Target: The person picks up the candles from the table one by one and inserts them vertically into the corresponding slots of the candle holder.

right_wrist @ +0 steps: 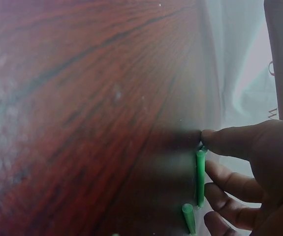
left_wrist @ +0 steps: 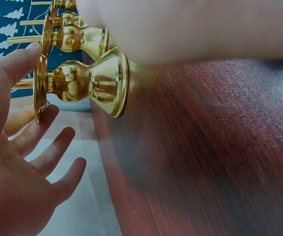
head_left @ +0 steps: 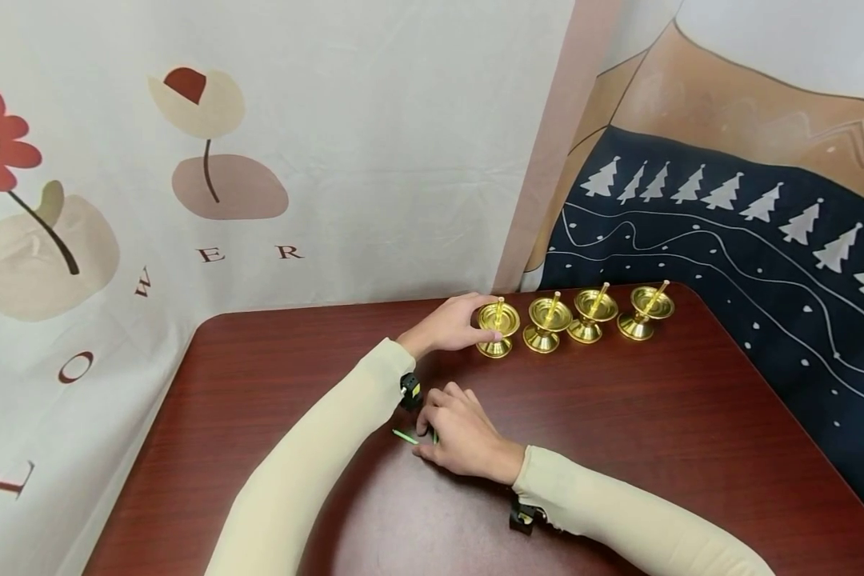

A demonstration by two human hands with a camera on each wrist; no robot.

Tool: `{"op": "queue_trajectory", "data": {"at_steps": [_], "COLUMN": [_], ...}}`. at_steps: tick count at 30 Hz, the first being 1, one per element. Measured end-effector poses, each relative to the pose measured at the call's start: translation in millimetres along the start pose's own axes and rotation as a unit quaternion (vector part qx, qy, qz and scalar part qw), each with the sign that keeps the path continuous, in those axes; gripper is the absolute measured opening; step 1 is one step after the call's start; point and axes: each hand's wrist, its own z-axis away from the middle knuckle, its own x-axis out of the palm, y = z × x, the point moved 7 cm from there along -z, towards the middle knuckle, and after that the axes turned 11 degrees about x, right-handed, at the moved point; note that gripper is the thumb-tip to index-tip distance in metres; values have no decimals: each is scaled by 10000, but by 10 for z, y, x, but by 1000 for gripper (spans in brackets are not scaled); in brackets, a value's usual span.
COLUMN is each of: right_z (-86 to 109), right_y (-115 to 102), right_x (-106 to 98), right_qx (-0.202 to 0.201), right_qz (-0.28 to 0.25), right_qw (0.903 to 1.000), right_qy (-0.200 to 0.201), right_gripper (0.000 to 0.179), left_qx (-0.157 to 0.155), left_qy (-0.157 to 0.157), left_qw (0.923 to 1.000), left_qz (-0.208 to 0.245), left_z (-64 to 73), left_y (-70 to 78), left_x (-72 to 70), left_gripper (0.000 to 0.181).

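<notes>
My left hand [head_left: 455,322] holds the dish of the leftmost gold candle holder [head_left: 495,349], thumb on one side of the rim and fingers on the other. In the left wrist view, that candle holder [left_wrist: 104,83] stands on its flared base, and a thin yellow stick [left_wrist: 23,84] rises from its dish. Lower on the table, my right hand [head_left: 464,436] reaches down around thin green sticks. The right wrist view shows one green stick [right_wrist: 200,179] close to the spread thumb and fingertips, and a second green stick [right_wrist: 188,217] beside it.
Three more gold candle holders [head_left: 542,340] continue the row to the right, each with a thin yellow stick in it. They stand near the back edge of the dark red wooden table [head_left: 619,432]. Printed cloths [head_left: 403,160] hang behind the table.
</notes>
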Motion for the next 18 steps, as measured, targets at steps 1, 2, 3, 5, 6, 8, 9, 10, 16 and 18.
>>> {"op": "queue_trajectory", "data": {"at_steps": [1,2,3,5,6,8,9,10,16,18], "right_z": [3,7,9,10,11,12,11,11,11,14], "right_y": [-1,-1,-1,-2,-1,1,2,3,-11,-24], "right_x": [-2,-4,-6,-9,-13,-20,-22,-22,-21,-22], "right_qx": [-30,-54,-76,-122,-136,-145,-152,-155,-181,-216], "right_qz": [7,8,21,53,70,80,88,90,109,152], "right_qw": [10000,10000,10000,9999,9998,9997,9997,9996,9994,9993], "right_qy": [-14,-41,-61,-109,-129,-168,-179,-195,-257,-248], "right_gripper": [24,23,22,19,18,16,16,16,14,14], "left_qx": [-16,-40,27,-31,-123,-183,-202,-227,-267,-285], "left_qy": [8,0,86,139,114,160,187,196,218,147], "left_qw": [10000,10000,9999,9997,9997,9996,9995,9994,9992,9994], "left_qz": [-34,-53,-110,-173,-173,-160,-166,-156,-185,-127], "left_z": [-9,-14,-36,-24,3,31,41,59,23,-20], "left_y": [-22,-45,-114,-125,-36,-1,14,29,-85,-170], "left_x": [4,9,32,6,-56,-95,-110,-129,-63,1], "left_gripper": [80,81,82,82,79,77,76,75,80,87]}}
